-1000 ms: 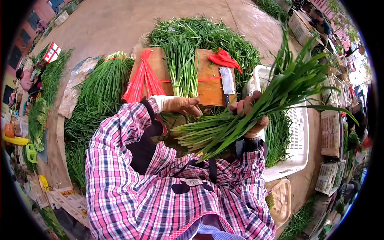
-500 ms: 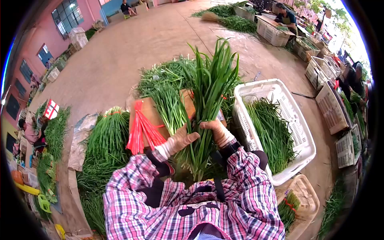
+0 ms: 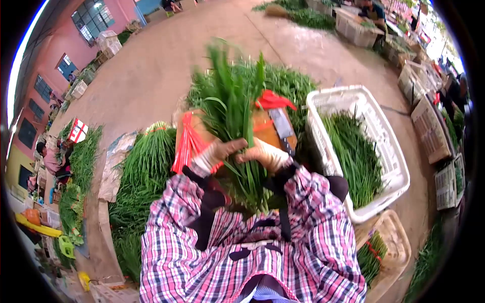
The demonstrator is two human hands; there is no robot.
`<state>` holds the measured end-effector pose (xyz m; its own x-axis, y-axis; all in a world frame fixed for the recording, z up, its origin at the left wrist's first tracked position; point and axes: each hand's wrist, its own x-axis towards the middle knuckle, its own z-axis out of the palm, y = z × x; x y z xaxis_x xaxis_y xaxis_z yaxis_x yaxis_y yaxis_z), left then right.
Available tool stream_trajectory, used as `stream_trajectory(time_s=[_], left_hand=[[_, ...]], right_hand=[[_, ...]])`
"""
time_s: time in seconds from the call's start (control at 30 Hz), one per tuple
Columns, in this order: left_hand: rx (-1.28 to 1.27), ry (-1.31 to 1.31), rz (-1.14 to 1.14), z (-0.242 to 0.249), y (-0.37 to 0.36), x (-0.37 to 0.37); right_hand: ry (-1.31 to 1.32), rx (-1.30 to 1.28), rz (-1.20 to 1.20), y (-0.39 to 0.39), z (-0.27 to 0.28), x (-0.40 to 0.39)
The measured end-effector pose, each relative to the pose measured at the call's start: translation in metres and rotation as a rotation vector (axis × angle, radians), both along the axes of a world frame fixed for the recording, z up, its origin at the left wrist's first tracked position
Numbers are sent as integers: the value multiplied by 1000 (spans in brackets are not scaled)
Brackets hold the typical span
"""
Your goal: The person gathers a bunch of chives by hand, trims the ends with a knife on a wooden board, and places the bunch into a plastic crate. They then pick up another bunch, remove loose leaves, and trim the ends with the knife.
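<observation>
A thick bunch of garlic chives stands upright between my hands, its leaf tips blurred by motion. My left hand wraps the bunch from the left, and my right hand closes on it from the right. Both hands wear pale wrappings or gloves. The stem ends hang below my hands toward my lap. Behind the bunch is a brown board. Red strips hang over its left side, more red strips lie at its far edge, and a flat grey-and-black object rests on its right.
At the right stands a white plastic crate with loose greens, and below it a beige basket holds a tied bundle. Tied greens are piled at the left. More greens lie beyond the board. Other people work farther off among crates.
The bunch's leafy tops have swung left between my hands. The red strips and grey-and-black object on the board's right are now more exposed. The whole view has shifted slightly.
</observation>
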<state>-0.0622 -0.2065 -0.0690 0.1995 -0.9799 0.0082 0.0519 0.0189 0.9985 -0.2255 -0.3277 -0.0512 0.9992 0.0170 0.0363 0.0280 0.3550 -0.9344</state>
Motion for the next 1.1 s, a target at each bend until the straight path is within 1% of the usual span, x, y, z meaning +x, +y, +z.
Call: stream_trajectory(time_s=[0.03,0.07,0.1,0.13,0.2,0.23,0.27,0.3,0.37,0.4,0.43,0.47,0.53,0.6,0.63,0.67,0.73,0.77,0.8,0.87,0.9,0.93,1.0,1.03,1.07,1.1], left_hand=[[-137,-9,-72,59,3,-30],[-70,63,-105,61,7,-29],[0,135,-133,63,11,-28],[-22,167,-119,77,12,-37],[9,177,-113,76,18,-32],[21,199,-114,79,22,-35],[33,221,-112,80,26,-37],[-21,12,-154,73,26,-22],[-79,66,-195,74,32,-22],[-113,92,-211,77,36,-24],[-146,197,-105,85,43,-30],[-216,299,-18,90,51,-27],[-475,365,73,81,68,9],[-562,509,157,78,89,35],[-562,551,224,84,99,40],[-562,600,341,85,109,42],[-598,624,462,73,133,62],[-651,669,565,68,138,63],[-627,591,648,61,144,66],[-602,458,831,49,158,74],[-619,538,781,43,165,80],[-610,524,850,34,170,87],[-612,568,719,25,178,93],[-595,580,802,23,176,88],[-578,591,885,22,173,77],[-558,601,966,22,170,69]], right_hand=[[-18,-28,7,3,10,-2],[-36,-53,14,5,22,-4],[-1,44,38,10,26,-5],[30,140,62,16,26,-4],[78,257,126,22,18,2],[38,274,86,25,18,1],[-23,212,65,29,23,-5],[-115,-50,-66,28,12,-1],[-228,-212,-122,29,-20,11],[-256,-107,-42,30,-33,16],[-26,-106,191,16,-24,0],[-86,-24,187,16,-47,-1],[93,-145,182,7,-82,-20],[167,-166,123,14,-103,-43],[250,-220,99,14,-98,-57],[333,-272,75,13,-93,-69],[292,-112,-151,14,-98,-87],[215,-62,-236,11,-95,-95],[265,-11,-325,5,-96,-98],[218,76,-481,0,-98,-101],[263,13,-454,-8,-96,-104],[221,15,-496,-7,-90,-102],[141,21,-575,7,-78,-99],[180,-60,-520,9,-68,-98],[133,-86,-487,15,-64,-92],[105,-47,-476,23,-60,-86]])
